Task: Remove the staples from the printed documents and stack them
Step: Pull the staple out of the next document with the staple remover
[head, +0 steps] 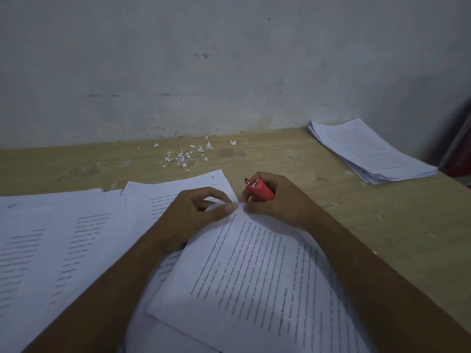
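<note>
- Lying leftmost: sheets [51, 250], printed, overlapping on the table [369, 233].
- Left hand [201, 210]: thumb and curled fingers pinch the top corner of the document [254, 276].
- Scraps [184, 155]: torn paper bits near the wall.
- Right hand [277, 200]: fingers curled round the red tool [260, 191], beside that corner.
- Stack [369, 151]: printed pages, far right, well apart.

paper scraps [183, 155] on wooden table [356, 225]; scuffed grey wall [229, 59] behind
</note>
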Demonstrator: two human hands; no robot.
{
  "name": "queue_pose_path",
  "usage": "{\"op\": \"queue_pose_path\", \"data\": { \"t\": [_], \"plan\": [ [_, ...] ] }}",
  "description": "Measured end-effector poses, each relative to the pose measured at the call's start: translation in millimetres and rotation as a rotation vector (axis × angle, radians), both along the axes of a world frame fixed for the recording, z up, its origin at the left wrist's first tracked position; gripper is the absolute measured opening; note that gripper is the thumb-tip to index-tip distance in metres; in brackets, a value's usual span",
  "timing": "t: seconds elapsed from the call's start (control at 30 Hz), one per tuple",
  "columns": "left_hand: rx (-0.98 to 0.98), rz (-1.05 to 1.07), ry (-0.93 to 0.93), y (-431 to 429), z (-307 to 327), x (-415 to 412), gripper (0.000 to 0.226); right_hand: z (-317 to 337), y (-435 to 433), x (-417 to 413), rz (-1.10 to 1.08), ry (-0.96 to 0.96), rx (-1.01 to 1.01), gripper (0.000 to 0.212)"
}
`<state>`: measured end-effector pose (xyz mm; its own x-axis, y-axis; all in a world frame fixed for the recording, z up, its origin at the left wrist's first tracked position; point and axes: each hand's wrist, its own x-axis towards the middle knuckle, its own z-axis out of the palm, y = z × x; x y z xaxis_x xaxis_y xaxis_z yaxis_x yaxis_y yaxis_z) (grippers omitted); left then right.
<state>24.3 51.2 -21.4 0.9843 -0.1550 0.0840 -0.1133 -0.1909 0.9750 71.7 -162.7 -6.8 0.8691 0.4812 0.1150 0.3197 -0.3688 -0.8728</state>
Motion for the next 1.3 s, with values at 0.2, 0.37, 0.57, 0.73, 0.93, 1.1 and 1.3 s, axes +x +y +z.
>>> {"op": "queue_pose_path", "data": {
  "t": [0.2,0.37,0.57,0.73,0.93,1.1,1.3],
  "plan": [
    [0.081,-0.029,-0.051,3.7,-5.7,2.5,0.019,3.4,-6.9,-3.3,0.042,0.083,0.059,0.023],
    [0.072,-0.052,-0.017,9.0,-8.4,4.2,0.021,5.3,-7.2,-2.6,0.032,0.099,0.038,0.025],
    [0.074,-0.085,-0.003,10.8,-9.0,4.1,0.027,4.6,-8.6,-2.2,0.026,0.097,0.028,0.026],
    [0.06,-0.115,0.04,11.7,-6.2,4.5,0.035,3.5,-6.5,-2.3,-0.003,0.05,0.032,0.015],
    [0.145,0.025,-0.074,-0.7,-2.1,1.7,0.023,-3.6,-2.5,1.5,-0.062,-0.052,0.015,0.011],
    [0.301,0.157,-0.065,-3.7,-4.5,7.3,0.041,-12.0,5.4,5.7,-0.108,-0.195,-0.047,0.014],
    [0.381,0.2,-0.066,-4.3,-11.8,12.4,0.045,-5.8,5.1,6.5,-0.192,-0.541,-0.292,0.035]
  ]
}}
